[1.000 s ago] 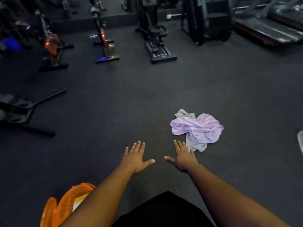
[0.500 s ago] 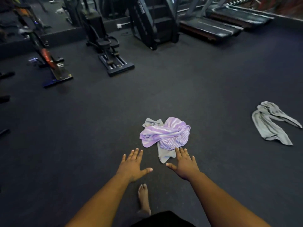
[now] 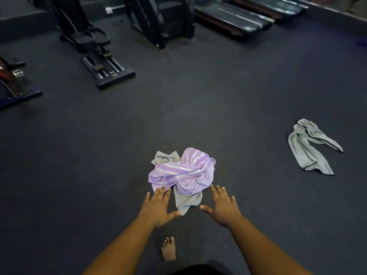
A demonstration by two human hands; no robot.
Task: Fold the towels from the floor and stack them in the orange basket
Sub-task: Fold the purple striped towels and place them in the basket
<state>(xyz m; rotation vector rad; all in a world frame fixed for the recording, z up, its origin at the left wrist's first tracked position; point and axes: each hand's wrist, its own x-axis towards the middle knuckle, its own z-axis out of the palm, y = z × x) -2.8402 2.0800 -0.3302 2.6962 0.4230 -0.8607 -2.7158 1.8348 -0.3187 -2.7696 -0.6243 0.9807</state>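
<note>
**Operator:** While I look down from the head camera, I see both arms stretched forward over the dark floor [image 3: 198,108]. My left hand [image 3: 157,208] has its fingers [image 3: 161,192] straight and spread, released, grasping nothing. Its fingertips reach the near edge of the purple striped towel [image 3: 182,171], though I cannot tell whether they touch it or hover above it.

**Colleague:** And the other hand?

**Operator:** My right hand [image 3: 223,208] is the same: palm down, fingers straight and splayed, nothing in them. It sits just to the right of the heap, with bare floor showing between it and the cloth.

**Colleague:** Where are the towels?

**Operator:** The purple striped towel lies crumpled on the floor right ahead of my hands. A grey towel [image 3: 187,201] is tangled beneath it; one corner pokes out at the far left of the heap and a longer flap trails toward me between my two hands. A second grey towel [image 3: 306,147] lies rumpled well apart, off to the right.

**Colleague:** Anything else around you?

**Operator:** A bare foot [image 3: 168,249] stands on the floor between my forearms. Farther back there is an exercise machine [image 3: 95,50] at the left, a black stepped frame [image 3: 158,22] in the middle and treadmills [image 3: 234,18] at the right.
</note>
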